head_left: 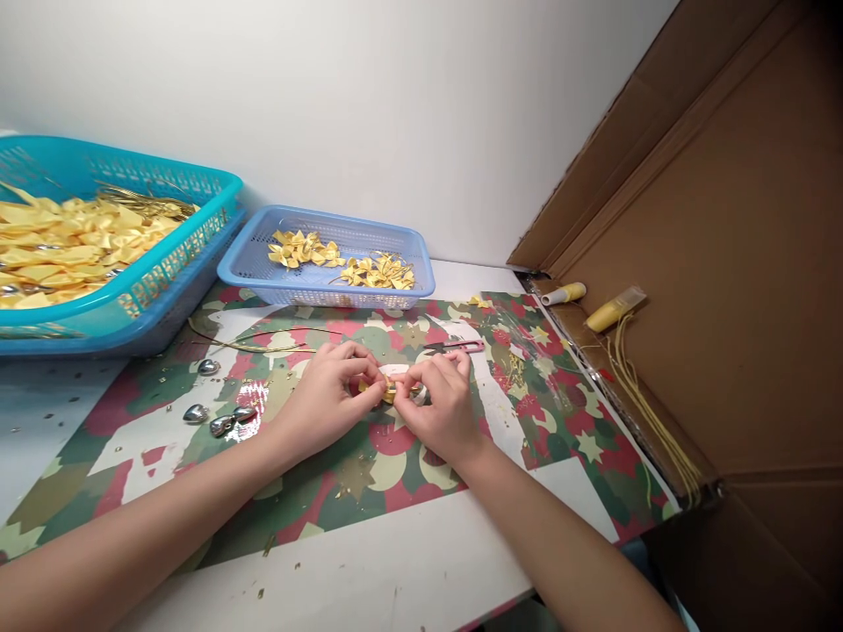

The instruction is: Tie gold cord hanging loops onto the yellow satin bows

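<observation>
My left hand [342,386] and my right hand [438,399] meet at the middle of the table, fingertips pinched on a small yellow ribbon bow [390,391]. Most of the bow is covered by my fingers, so its exact shape is hidden. Just beyond my right hand lies a pair of pink-handled thread snips [454,347]. Silver heart-shaped beads [196,413] rest left of my left wrist, and another heart bead [209,367] sits a little farther back. Thin gold cords [263,348] stretch across the table behind my left hand.
A turquoise basket [217,197] full of yellow ribbon pieces stands at the left. Beside it, a blue basket [322,290] holds yellow bows. Two yellow spools, one [565,294] paler, and hanging yellow cords [649,412] line the right edge by a cardboard wall [738,263].
</observation>
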`<control>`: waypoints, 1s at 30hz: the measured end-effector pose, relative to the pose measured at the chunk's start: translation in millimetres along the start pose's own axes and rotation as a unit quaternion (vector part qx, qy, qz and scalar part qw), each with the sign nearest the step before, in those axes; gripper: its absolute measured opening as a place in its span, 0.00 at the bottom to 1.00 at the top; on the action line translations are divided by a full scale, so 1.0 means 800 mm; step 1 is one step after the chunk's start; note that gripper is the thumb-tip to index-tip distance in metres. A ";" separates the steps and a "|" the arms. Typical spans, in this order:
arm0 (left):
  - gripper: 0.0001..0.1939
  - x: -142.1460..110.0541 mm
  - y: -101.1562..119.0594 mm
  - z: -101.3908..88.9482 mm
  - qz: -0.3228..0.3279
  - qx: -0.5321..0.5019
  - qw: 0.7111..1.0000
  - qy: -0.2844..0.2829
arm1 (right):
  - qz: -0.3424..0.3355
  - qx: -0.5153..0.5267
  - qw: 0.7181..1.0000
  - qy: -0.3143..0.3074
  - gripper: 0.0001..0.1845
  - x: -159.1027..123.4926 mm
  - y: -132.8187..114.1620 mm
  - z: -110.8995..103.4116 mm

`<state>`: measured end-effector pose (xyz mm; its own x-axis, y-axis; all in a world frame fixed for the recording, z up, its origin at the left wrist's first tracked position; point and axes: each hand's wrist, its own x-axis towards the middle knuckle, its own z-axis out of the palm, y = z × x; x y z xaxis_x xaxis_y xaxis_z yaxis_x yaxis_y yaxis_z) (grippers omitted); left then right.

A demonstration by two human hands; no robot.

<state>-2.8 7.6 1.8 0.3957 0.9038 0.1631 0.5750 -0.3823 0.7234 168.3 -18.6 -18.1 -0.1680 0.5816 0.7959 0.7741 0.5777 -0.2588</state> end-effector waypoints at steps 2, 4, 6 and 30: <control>0.17 0.001 0.000 -0.002 -0.004 0.000 1.000 0.001 | 0.002 0.001 1.000 0.001 0.11 0.000 0.000 0.000; 0.17 0.002 -0.001 -0.003 -0.006 -0.001 1.000 0.003 | 0.004 0.001 1.000 0.002 0.11 -0.001 0.000 0.000; 0.17 0.003 -0.003 -0.004 -0.008 -0.004 1.000 0.001 | 0.003 0.000 1.000 0.004 0.11 0.000 0.000 0.000; 0.16 0.016 -0.002 -0.009 0.005 0.043 0.999 -0.013 | 0.035 -0.005 0.999 -0.023 0.10 -0.002 0.001 -0.002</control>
<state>-3.8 21.6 7.5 0.4198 0.8949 0.1514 0.6303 -0.4075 0.6608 170.1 -19.8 -18.4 -0.1414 0.6466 0.7496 0.7911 0.5290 -0.3071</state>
